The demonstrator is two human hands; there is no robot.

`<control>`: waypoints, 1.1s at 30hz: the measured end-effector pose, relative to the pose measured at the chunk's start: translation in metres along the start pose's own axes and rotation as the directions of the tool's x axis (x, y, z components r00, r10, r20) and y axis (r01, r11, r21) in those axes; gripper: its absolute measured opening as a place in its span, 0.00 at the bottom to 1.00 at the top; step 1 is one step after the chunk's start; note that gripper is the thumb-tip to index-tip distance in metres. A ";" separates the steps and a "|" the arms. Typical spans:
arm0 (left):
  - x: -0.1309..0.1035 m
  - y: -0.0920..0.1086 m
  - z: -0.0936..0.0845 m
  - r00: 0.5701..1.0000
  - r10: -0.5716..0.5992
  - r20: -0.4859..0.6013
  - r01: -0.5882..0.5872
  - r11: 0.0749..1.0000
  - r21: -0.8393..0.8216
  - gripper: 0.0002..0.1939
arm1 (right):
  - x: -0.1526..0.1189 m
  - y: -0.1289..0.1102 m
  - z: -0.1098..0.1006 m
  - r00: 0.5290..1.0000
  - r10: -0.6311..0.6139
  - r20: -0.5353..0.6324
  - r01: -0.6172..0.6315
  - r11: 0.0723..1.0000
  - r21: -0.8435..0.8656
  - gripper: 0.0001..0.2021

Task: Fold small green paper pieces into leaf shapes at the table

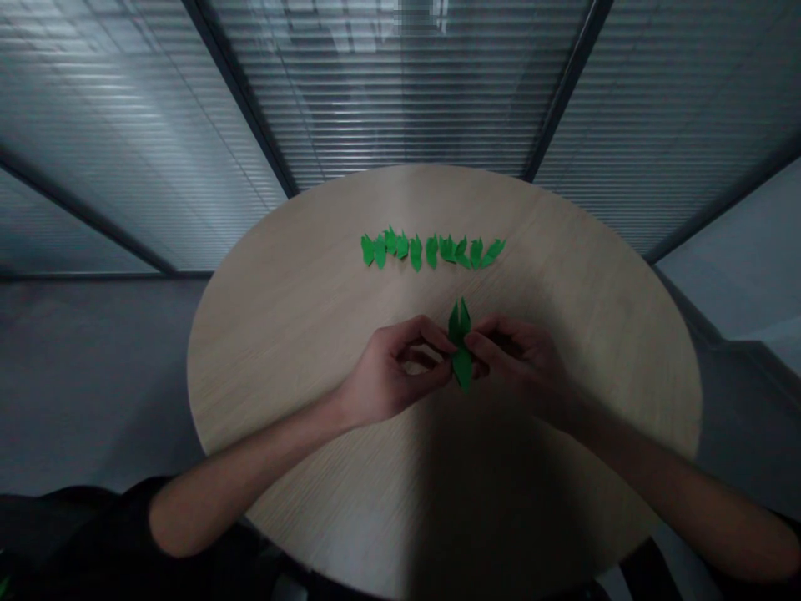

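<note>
A green folded paper piece point(461, 364) is held upright in the head view, with two pointed tips at its top and one point below. My left hand point(400, 367) pinches its left side between thumb and fingers. From the right, my right hand point(522, 359) grips the same piece near its middle. Beyond my hands, several similar green folded pieces point(431, 250) lie in an uneven row on the round wooden table point(275, 351). The ones at the left end lie close together, some touching.
Glass panels with horizontal blinds point(400, 108) and dark frames stand behind the table's far edge. Grey floor point(93, 359) shows on the left. A dark shadow falls over the table's near right part. Something small and green is at the bottom left corner.
</note>
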State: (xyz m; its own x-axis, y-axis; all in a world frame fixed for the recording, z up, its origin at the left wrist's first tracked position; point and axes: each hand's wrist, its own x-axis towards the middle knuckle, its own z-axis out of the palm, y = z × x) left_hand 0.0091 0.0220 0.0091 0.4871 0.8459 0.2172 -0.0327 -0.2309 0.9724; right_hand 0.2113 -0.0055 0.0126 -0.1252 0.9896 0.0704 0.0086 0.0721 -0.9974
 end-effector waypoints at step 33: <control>0.005 -0.004 -0.001 0.982 0.182 -0.043 -0.179 0.982 0.067 0.23 | 0.003 0.002 -0.007 0.975 -0.068 0.210 0.106 0.979 -0.172 0.04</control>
State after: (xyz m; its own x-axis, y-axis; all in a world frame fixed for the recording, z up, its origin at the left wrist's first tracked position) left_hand 0.0102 0.0276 0.0065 0.4348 0.8096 0.3944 -0.0610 -0.4105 0.9098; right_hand 0.2180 -0.0020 0.0105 -0.3306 0.9343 0.1331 0.1663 0.1965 -0.9663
